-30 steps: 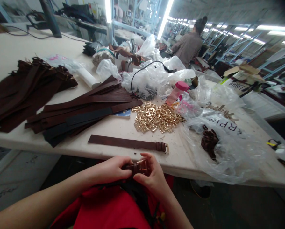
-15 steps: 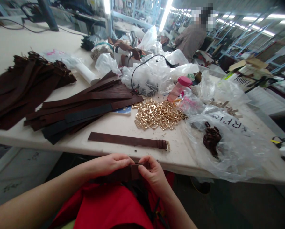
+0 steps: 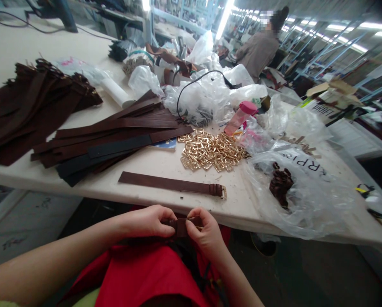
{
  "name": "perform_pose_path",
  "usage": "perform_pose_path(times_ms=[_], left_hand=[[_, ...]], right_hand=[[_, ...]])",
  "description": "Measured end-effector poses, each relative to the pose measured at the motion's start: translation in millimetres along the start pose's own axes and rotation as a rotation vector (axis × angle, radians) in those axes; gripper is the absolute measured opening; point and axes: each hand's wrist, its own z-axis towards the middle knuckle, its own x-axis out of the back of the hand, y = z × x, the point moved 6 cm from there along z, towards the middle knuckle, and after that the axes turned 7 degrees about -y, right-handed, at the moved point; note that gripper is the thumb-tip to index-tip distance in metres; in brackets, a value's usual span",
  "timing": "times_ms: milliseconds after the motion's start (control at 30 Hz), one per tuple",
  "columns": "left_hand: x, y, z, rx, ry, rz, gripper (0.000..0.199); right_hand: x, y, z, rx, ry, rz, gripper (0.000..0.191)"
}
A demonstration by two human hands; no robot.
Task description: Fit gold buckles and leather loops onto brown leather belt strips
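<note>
Between my two hands, just off the table's front edge, is a dark brown leather strap (image 3: 182,228). My left hand (image 3: 155,221) pinches it from the left, thumb on top. From the right, my right hand (image 3: 203,228) grips it between thumb and curled fingers. Part of the strap is hidden by the fingers and my lap. In front of my hands lies a brown leather strap with a gold buckle (image 3: 171,184), its buckle end to the right. Behind it is a pile of gold buckles (image 3: 211,151).
Stacked brown straps (image 3: 114,128) and a bundle of straps (image 3: 33,106) cover the left side. A clear plastic bag (image 3: 312,192) with small dark brown leather pieces is at right. Further back stand a pink bottle (image 3: 242,117) and crumpled plastic. A person (image 3: 259,53) sits beyond.
My left hand has shifted its grip, the thumb now bent down on the strap near the middle. My right hand stays almost in place. The view has tilted slightly.
</note>
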Motion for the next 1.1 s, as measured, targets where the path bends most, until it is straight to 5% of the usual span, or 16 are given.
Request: perform_pose_path(times_ms=[133, 367, 733, 1100], left_hand=[[-1.3, -2, -2, -0.018, -0.076, -0.155, 0.029], [-10.1, -2, -3, -0.032, -0.181, -0.386, 0.031], [-2.3, -2, -4, 0.016, -0.026, -0.072, 0.025], [-1.8, 23, -4, -0.03, 0.028, 0.154, 0.029]], right_hand=[[2, -22, -4, 0.171, 0.006, -0.324, 0.006], [0, -20, -5, 0.129, -0.031, -0.276, 0.005], [-13, 6, -10, -0.081, -0.256, 0.281, 0.023], [-7, 6, -12, -0.061, -0.199, 0.366, 0.022]])
